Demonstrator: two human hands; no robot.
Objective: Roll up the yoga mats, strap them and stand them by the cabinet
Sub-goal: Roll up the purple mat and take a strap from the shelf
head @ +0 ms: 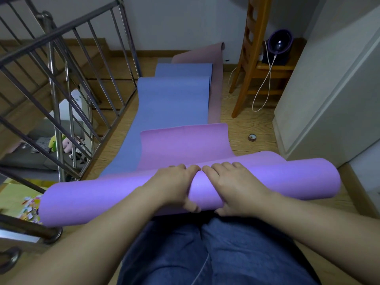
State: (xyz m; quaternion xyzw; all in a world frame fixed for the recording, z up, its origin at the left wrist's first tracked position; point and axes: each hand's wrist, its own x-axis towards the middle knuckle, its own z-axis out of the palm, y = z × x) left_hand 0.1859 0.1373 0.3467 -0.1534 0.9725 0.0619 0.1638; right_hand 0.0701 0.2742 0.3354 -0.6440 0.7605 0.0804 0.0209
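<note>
Both hands sit side by side at the middle of the purple foam yoga mat (102, 198). The left hand (174, 186) and the right hand (232, 186) each clamp its rolled part, fingers curled over the far top and thumbs against the near side. The roll lies crosswise on the floor just beyond the person's knees. Its unrolled tail runs away over a flat blue yoga mat (170, 99), with a dusty pink mat (217, 83) beneath that. The roll looks fat and loose, so it would likely go better with the hands spread wider and pressed evenly, keeping both ends flush. A small brown tape roll (252, 138) waits near the tall white cabinet (329, 89) on the right.
</note>
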